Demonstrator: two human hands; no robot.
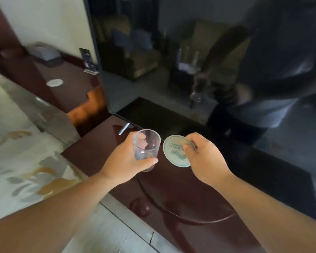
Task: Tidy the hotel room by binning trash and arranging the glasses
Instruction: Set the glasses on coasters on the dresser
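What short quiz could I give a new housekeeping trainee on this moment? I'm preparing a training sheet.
1. True or false: the glass in the left hand is full of water.
2. What does the right hand hold? A) coaster B) towel C) remote
3. Fill in: a second round coaster lies on the dark wooden ____ at far left.

Key: 1 false, it looks empty. 2 A, a round pale coaster pinched at its edge. 3 counter.
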